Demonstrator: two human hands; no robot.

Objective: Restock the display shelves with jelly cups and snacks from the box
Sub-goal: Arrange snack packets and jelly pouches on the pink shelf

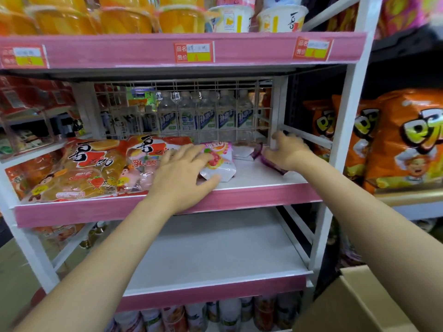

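two hands [184,173] [286,149], two pouches [219,161] [268,159]

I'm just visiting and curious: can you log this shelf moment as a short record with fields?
left hand: flat, fingers spread, resting on the pink pouch
right hand: gripping the purple packet at the back right
middle shelf: two big jelly bags on the left, pouches on the right
lower shelf: no goods visible
top shelf: orange cups and white cups
box: cardboard, bottom right, contents hidden
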